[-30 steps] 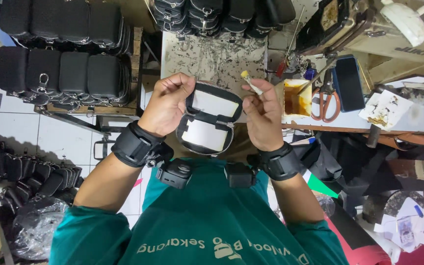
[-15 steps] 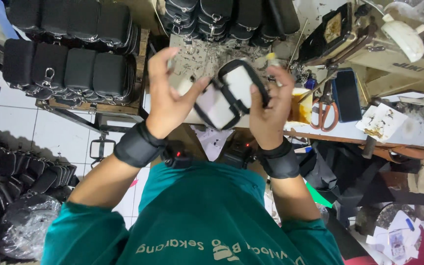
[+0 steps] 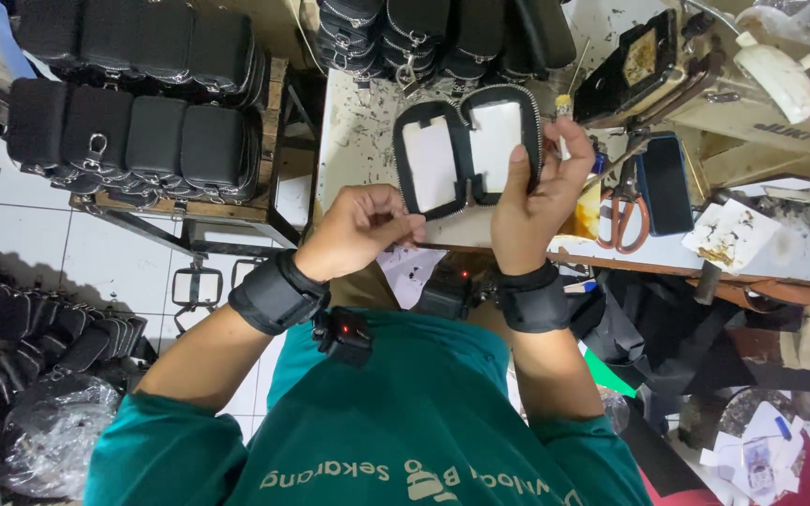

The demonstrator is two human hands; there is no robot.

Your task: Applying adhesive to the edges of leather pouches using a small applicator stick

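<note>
Hands, right hand (image 3: 532,201) and left hand (image 3: 363,230), hold open black zip case (image 3: 466,150) with white panels.

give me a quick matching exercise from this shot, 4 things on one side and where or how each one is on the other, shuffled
Things:
1. open black zip case
2. scissors
3. rows of closed black cases
4. dark phone

Places or states:
A. lined up on the rack beyond the left hand
B. lying flat on the bench, right of the scissors
C. spread open, held up by the right hand
D. on the bench just right of the right hand, orange-brown handles

Pairs: 1-C, 2-D, 3-A, 4-B
</note>
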